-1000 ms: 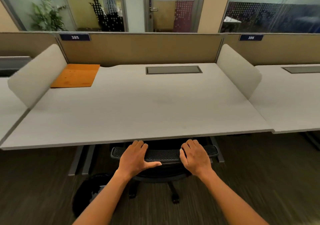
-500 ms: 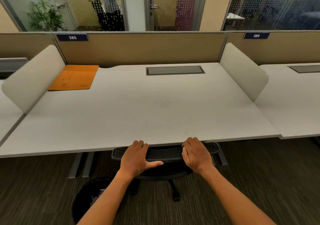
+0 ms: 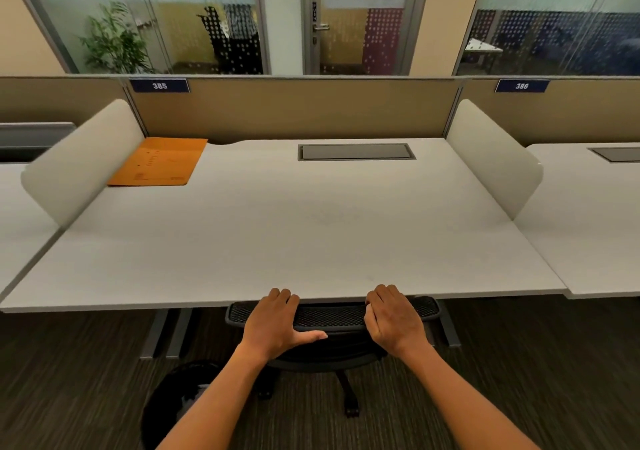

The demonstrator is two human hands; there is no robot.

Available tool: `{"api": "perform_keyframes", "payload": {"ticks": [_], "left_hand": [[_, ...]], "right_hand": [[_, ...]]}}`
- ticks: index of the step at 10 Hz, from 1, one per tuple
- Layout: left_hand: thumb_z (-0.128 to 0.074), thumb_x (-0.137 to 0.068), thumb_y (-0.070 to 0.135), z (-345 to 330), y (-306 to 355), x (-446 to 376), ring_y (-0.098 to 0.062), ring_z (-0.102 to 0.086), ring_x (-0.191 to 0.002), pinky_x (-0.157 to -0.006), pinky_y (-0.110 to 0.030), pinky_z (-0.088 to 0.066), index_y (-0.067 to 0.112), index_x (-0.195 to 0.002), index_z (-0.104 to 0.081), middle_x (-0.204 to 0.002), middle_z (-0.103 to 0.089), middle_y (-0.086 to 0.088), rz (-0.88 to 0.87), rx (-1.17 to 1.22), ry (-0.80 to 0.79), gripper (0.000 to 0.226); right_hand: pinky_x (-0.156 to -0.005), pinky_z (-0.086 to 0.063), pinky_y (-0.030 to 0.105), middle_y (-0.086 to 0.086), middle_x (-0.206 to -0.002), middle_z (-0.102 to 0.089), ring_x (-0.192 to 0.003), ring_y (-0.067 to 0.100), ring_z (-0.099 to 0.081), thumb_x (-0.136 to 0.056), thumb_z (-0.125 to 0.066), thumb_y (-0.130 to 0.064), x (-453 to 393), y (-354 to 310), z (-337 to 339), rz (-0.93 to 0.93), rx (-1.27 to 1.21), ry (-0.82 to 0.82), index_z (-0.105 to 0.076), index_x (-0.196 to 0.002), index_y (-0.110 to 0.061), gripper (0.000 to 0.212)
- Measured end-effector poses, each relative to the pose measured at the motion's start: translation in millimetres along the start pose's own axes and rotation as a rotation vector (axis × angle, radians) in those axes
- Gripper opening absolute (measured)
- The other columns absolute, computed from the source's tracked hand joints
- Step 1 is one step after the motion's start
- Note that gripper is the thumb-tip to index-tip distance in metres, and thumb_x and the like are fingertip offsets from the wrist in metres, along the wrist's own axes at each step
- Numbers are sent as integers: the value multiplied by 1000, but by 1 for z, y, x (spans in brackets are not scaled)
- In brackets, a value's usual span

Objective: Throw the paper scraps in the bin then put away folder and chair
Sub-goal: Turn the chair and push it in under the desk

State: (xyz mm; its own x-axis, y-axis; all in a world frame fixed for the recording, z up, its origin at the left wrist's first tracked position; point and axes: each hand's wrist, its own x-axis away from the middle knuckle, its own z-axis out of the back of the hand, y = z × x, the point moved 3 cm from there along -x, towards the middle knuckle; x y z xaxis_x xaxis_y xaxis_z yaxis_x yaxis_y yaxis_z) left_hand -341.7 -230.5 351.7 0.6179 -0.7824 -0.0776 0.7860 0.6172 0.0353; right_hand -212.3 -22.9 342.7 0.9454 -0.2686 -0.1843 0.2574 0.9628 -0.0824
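A black mesh-backed chair [image 3: 330, 315] stands tucked under the front edge of the white desk [image 3: 294, 235]; only the top of its backrest and part of its base show. My left hand [image 3: 275, 323] rests over the backrest's top left, thumb spread. My right hand [image 3: 393, 320] grips the top on the right. An orange folder [image 3: 159, 161] lies flat at the desk's far left corner, against the side divider. A round black bin [image 3: 173, 404] sits on the floor under my left forearm, with pale scraps inside.
Rounded white dividers [image 3: 79, 165] [image 3: 495, 159] flank the desk, and a tan partition runs along its back. A grey cable hatch [image 3: 356, 152] is set in the top. Neighbouring desks lie on both sides. Dark carpet covers the floor.
The chair has slid further under the desk with both hands on its backrest; the fingertips now reach the desk's front edge. The view has moved closer.
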Motion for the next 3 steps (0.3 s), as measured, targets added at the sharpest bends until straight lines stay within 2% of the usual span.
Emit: {"api": "perform_keyframes", "payload": {"ticks": [1, 2, 3], "left_hand": [[-20, -61, 99, 10, 3, 5, -18, -50, -97, -84, -30, -45, 17, -108, -56, -106, -57, 1, 13, 55, -58, 101], [-31, -77, 86, 18, 7, 17, -20, -51, -112, -94, -31, -45, 17, -122, -56, -118, -58, 0, 77, 170, 22, 86], [-35, -90, 67, 23, 17, 41, -18, -53, -110, -92, -29, -46, 16, -121, -58, -116, -59, 0, 108, 192, 207, 64]], "right_hand": [[-75, -45, 34, 1, -97, -60, -88, 20, -52, -93, -35, -36, 1, -4, 9, -1, -21, -23, -59, -98, -16, 31], [-75, -47, 31, 0, -98, -62, -89, 19, -54, -94, -42, -36, 8, -11, 23, -37, -80, 41, -61, -101, -17, 28], [-72, -47, 29, -3, -93, -62, -84, 16, -55, -93, -44, -36, 29, -26, 31, 3, -139, 118, -62, -98, -19, 26]]}}
